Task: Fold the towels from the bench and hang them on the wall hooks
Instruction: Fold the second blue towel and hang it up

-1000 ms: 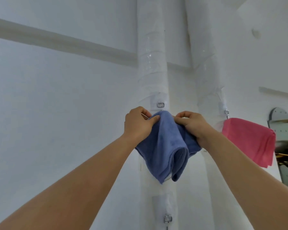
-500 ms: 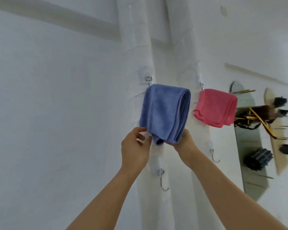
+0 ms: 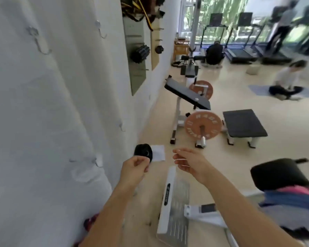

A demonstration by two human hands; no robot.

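Observation:
Both my hands are empty and hang in front of me above the floor. My left hand (image 3: 135,166) is loosely curled near the white wall. My right hand (image 3: 189,162) has its fingers spread. A heap of towels, blue (image 3: 292,202) with pink (image 3: 292,190) on top, lies on the bench (image 3: 278,175) at the lower right, well right of my right arm. Bare metal wall hooks (image 3: 41,45) (image 3: 101,31) hang on the white wrapped columns at the upper left, and another hook (image 3: 96,160) is lower down. The hung blue and pink towels are out of view.
A weight bench with orange plates (image 3: 202,128) and a flat black bench (image 3: 243,123) stand ahead. A black round object (image 3: 143,152) and white sheet (image 3: 158,152) lie by the wall. A metal machine base (image 3: 175,202) is under my arms. People and treadmills (image 3: 239,56) fill the far room.
My hands let go of the blue towel hung on its hook and dropped. My view swung down and right, from the wall to the gym floor and the bench.

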